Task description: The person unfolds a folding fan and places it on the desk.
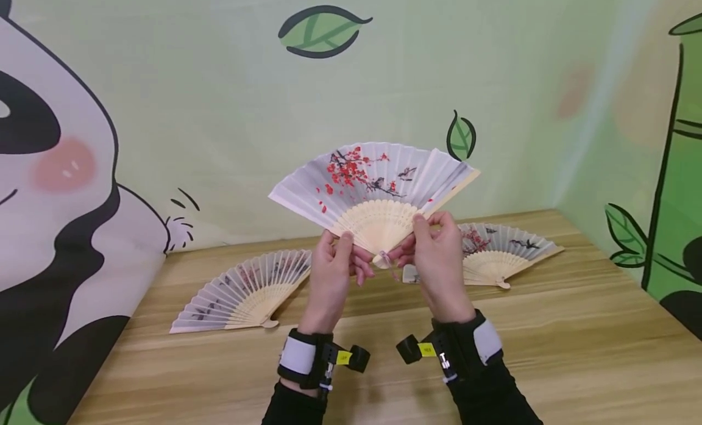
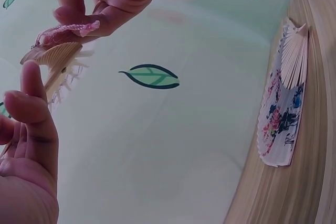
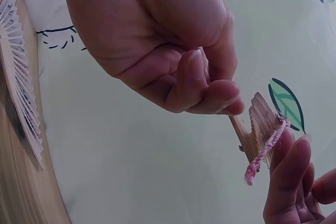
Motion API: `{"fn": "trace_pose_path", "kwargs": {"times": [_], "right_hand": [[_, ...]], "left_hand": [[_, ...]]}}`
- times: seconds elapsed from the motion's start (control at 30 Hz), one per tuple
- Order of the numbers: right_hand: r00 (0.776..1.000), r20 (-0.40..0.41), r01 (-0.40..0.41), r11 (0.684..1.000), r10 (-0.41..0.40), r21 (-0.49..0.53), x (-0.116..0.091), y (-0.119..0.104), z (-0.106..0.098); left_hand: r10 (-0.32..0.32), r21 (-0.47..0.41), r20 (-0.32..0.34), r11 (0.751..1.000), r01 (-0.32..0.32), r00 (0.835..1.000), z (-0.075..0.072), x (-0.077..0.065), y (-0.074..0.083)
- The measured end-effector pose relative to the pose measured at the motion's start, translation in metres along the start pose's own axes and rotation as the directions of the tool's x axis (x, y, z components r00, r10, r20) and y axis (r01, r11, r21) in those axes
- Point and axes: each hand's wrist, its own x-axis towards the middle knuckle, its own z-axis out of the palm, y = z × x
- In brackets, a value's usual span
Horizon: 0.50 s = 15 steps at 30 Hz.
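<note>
A spread folding fan (image 1: 378, 184), pale with red blossoms, dark branches and small birds, is raised above the table, its bamboo ribs meeting at the bottom. My left hand (image 1: 333, 275) pinches its left lower edge between thumb and fingers. On the opposite side my right hand (image 1: 443, 263) pinches the outer rib. From the pivot hangs a short pink cord (image 3: 268, 150), seen in the right wrist view. A second spread fan (image 1: 247, 291) lies on the table to the left. Behind my right hand lies a third spread fan (image 1: 507, 254), partly hidden by that hand.
The wood-grain table (image 1: 362, 352) runs back to a pale green cloth backdrop (image 1: 219, 108) with printed leaves. A large cartoon panda (image 1: 82, 242) is printed at the left, and green bamboo (image 1: 677, 187) at the right. Both wrists wear black straps with small cameras.
</note>
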Motion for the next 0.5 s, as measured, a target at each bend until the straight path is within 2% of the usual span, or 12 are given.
{"fn": "trace_pose_path", "kwargs": {"times": [0.2,0.5], "right_hand": [[1.000,-0.011,0.009,1.000,-0.009,0.024,0.0012,0.0006,-0.0005],[1.000,-0.018,-0.018,1.000,0.019,0.024,0.0015,0.0012,-0.0014]], "left_hand": [[0.004,-0.007,-0.008,1.000,-0.004,1.000,0.0022,0.0003,0.0000],[0.007,-0.004,-0.026,1.000,-0.007,1.000,0.0046,-0.0010,-0.0022]]}}
